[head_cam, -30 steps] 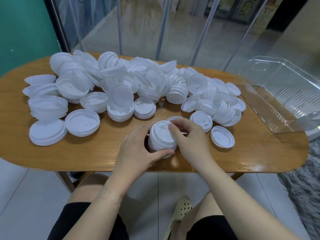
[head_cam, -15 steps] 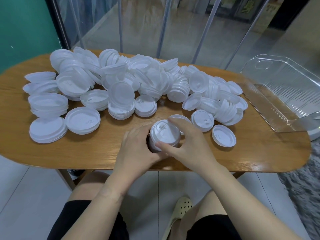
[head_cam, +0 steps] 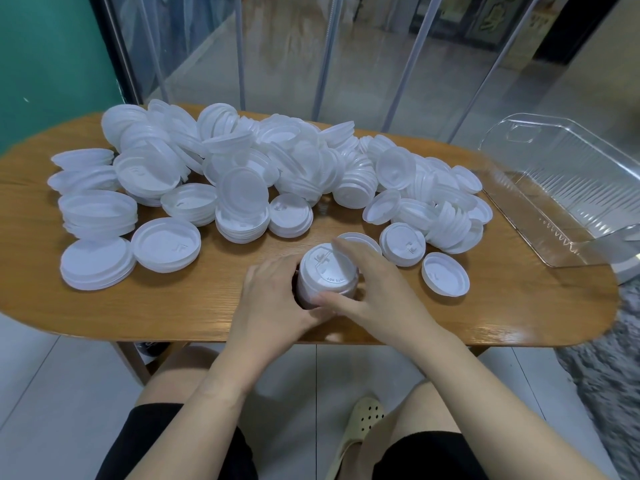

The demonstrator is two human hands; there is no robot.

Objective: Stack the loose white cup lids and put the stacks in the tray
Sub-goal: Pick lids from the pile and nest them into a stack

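Observation:
A short stack of white cup lids (head_cam: 327,273) stands near the front edge of the wooden table (head_cam: 207,306). My left hand (head_cam: 277,299) curls round its left side and my right hand (head_cam: 374,289) grips its right side, thumb across the front. Behind them a large pile of loose white lids (head_cam: 277,168) spreads over the table, with several short stacks (head_cam: 97,265) at the left. One lid (head_cam: 445,273) lies alone to the right of my hands. The clear plastic tray (head_cam: 554,188) sits at the table's right end with no lids visible inside.
Glass panels with metal posts rise behind the table. A green wall stands at the far left. My knees and a beige slipper (head_cam: 360,431) show below the table edge, and a grey rug (head_cam: 609,375) lies at the right.
The stack between my hands has been turned upright and squared, its top face now pointing up. My right thumb has come round to the front of the stack.

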